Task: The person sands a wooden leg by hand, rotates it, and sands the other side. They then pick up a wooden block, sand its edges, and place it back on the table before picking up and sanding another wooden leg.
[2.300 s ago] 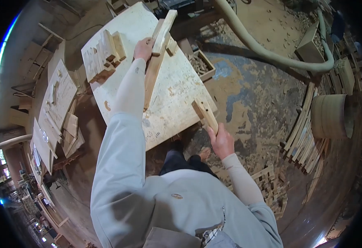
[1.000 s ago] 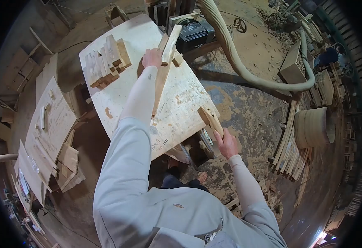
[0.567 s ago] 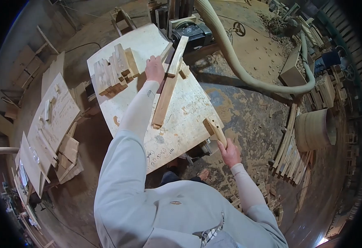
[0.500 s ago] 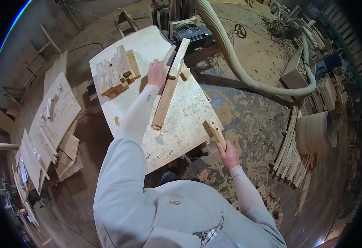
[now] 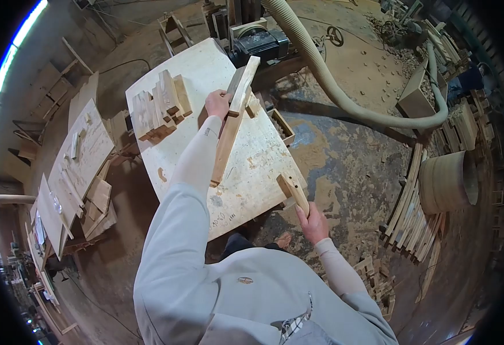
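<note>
My left hand (image 5: 217, 104) is closed around the near end of a grey-brown wooden piece (image 5: 236, 84) over the pale worktable (image 5: 252, 172). Right beside it, a light curved wooden piece (image 5: 245, 86) rests across a long reddish-brown wooden bar (image 5: 226, 146). A small wood block (image 5: 253, 107) shows at the curved piece's right side. Past the table's near right corner, my right hand (image 5: 314, 223) is wrapped round the lower end of a short wooden piece (image 5: 296, 193) with dark holes in its face. Its far end overlaps the table edge in view.
Stacked wooden pieces (image 5: 160, 106) stand on the table's left part. A motor (image 5: 260, 46) sits at its far end, with a thick hose (image 5: 327, 86) curving right. Long wood strips (image 5: 410, 213) and a round drum (image 5: 447, 183) are on the right; boards (image 5: 79, 155) lie left.
The piece in my left hand has turned, showing a wider, darker face. My right hand and its wooden piece have shifted slightly nearer my body. The view has moved a little.
</note>
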Demonstrator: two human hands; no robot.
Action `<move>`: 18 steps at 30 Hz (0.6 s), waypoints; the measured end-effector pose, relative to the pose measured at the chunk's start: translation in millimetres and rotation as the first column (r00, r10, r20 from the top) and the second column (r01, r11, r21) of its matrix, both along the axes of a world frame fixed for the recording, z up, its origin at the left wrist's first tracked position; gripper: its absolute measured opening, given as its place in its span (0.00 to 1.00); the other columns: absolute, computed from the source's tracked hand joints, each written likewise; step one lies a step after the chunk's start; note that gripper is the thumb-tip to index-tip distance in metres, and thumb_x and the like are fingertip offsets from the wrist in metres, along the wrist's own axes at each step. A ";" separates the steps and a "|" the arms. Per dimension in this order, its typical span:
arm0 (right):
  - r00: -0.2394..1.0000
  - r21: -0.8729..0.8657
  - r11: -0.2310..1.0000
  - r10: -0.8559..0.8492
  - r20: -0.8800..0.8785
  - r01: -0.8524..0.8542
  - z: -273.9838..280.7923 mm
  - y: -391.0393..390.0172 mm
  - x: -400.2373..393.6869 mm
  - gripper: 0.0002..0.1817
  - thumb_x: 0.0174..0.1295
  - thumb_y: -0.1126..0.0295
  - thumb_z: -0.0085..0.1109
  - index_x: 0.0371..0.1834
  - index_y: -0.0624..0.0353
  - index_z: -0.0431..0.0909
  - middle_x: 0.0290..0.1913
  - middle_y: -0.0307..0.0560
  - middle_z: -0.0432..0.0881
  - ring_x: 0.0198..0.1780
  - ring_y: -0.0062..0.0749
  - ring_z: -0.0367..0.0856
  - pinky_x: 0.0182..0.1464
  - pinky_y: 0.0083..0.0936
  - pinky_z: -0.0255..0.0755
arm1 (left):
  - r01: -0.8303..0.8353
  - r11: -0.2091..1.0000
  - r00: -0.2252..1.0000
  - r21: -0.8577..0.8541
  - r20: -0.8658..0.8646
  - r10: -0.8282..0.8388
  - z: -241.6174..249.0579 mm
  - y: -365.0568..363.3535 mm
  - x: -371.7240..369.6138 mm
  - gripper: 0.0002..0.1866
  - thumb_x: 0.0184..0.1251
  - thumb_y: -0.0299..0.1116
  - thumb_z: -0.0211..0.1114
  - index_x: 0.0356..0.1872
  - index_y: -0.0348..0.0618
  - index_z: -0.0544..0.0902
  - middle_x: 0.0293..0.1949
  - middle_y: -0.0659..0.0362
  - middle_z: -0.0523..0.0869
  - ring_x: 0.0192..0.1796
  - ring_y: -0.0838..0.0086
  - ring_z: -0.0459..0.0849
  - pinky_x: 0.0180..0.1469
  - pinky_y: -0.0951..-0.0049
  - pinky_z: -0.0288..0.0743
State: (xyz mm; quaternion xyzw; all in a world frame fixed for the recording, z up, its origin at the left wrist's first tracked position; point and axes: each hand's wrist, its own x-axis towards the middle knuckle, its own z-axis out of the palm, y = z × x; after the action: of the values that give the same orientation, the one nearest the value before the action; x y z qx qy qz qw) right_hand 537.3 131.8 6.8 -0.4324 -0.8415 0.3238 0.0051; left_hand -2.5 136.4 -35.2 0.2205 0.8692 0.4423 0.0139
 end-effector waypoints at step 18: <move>0.997 0.086 0.996 0.006 -0.077 0.000 -37.9 -6.7 -4.1 0.24 0.83 0.46 0.61 0.51 0.60 0.77 0.36 0.71 0.89 0.41 0.75 0.89 0.43 0.65 0.80 | -0.015 1.000 0.999 -0.007 -0.038 0.015 10.8 20.7 -4.5 0.18 0.74 0.48 0.75 0.52 0.45 0.96 0.51 0.46 0.97 0.57 0.50 0.94 0.63 0.53 0.84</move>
State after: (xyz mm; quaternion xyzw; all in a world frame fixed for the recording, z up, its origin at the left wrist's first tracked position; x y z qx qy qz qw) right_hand 533.1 125.1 -31.0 -0.4176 -0.8545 0.3038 0.0559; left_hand -7.0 157.1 -24.4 0.2224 0.8725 0.4351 -0.0052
